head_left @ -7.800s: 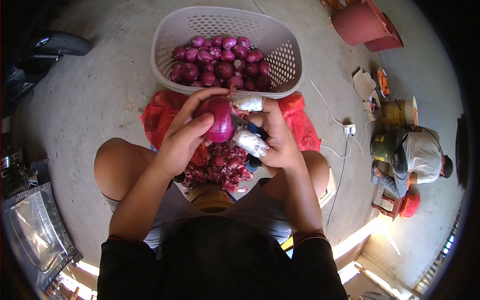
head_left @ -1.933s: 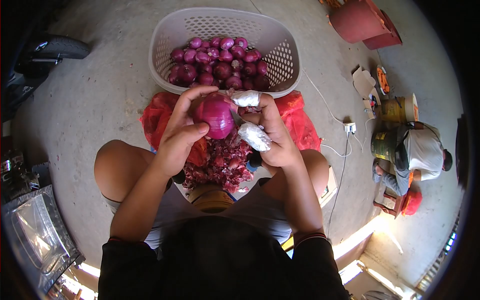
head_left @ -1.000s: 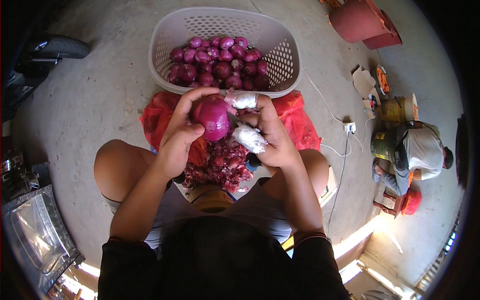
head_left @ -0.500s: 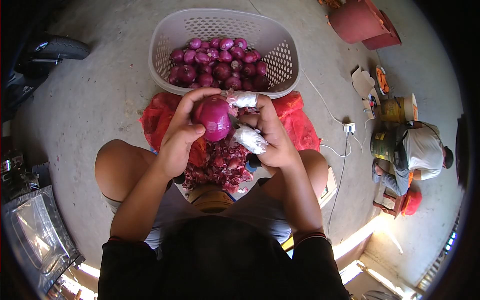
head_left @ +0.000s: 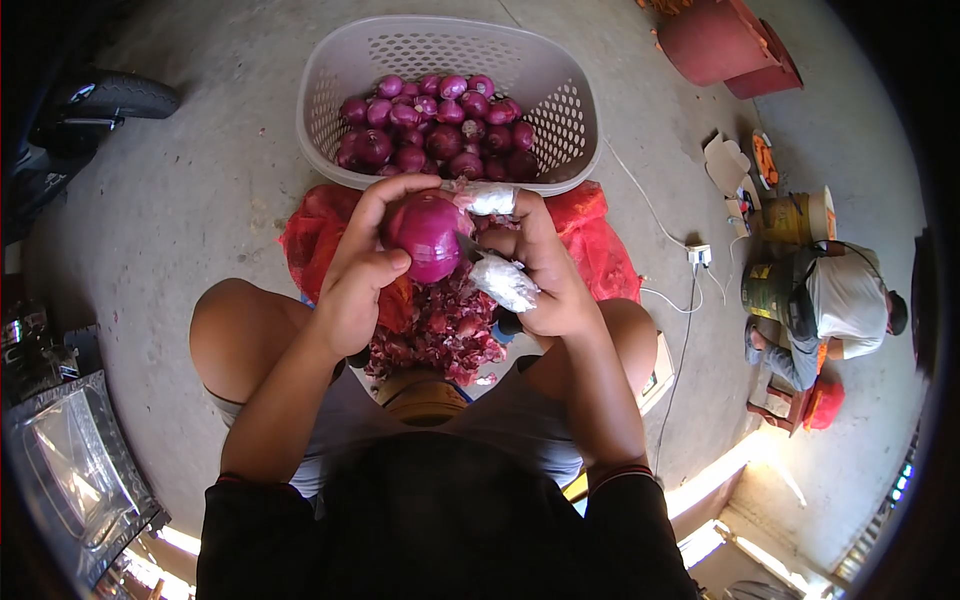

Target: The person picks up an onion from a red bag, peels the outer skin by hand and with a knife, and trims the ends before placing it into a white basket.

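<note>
My left hand is closed around a peeled-looking purple onion, fingers over its top and thumb on its near side. My right hand is closed on a small knife; only a bit of dark blade shows, against the onion's right side, and the handle is hidden in the palm. White wrapping covers my right thumb, and similar wrapping is on the index finger. Below both hands lies a heap of onion skins on top of a bucket between my legs.
Ahead stands a grey perforated basket with several purple onions. Red mesh sacking lies around the skins. At right, a person sits near buckets, a power strip and cables. A tyre is at far left.
Almost nothing differs. My right hand has shifted very slightly to the right at the onion's edge; the onion stays in my left hand.
</note>
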Demonstrator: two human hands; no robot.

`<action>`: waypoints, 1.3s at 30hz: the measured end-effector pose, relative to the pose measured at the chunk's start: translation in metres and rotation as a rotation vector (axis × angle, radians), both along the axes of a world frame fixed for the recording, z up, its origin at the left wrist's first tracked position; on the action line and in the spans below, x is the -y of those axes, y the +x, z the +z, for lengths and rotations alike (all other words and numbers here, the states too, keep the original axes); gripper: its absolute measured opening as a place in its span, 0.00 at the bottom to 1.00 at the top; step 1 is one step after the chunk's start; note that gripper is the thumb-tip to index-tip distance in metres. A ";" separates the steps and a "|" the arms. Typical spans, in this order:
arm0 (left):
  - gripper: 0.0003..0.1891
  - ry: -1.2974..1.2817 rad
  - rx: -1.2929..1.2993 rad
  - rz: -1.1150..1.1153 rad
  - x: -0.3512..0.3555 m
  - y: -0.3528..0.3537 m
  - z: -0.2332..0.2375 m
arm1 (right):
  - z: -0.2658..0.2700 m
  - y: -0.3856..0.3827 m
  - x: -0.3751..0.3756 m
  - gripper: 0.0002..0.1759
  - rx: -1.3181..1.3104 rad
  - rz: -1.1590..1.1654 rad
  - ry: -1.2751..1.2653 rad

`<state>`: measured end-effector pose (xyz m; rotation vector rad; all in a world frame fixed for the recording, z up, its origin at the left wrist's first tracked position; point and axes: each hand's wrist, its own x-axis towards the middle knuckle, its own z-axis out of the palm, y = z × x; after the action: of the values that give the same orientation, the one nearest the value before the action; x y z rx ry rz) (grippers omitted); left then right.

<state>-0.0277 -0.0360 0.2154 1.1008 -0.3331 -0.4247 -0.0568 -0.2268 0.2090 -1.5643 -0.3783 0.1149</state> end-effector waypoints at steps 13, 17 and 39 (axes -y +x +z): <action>0.34 -0.048 -0.006 -0.032 -0.001 -0.001 0.001 | -0.003 0.003 -0.001 0.24 -0.031 -0.059 0.083; 0.32 -0.144 -0.003 -0.026 0.000 0.001 0.000 | -0.004 -0.002 0.004 0.27 -0.068 -0.035 0.096; 0.28 -0.077 0.025 -0.006 -0.001 0.000 -0.002 | -0.003 -0.001 0.004 0.21 0.000 -0.078 0.176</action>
<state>-0.0280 -0.0352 0.2137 1.0307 -0.3718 -0.4002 -0.0579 -0.2309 0.2064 -1.4036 -0.3176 0.0206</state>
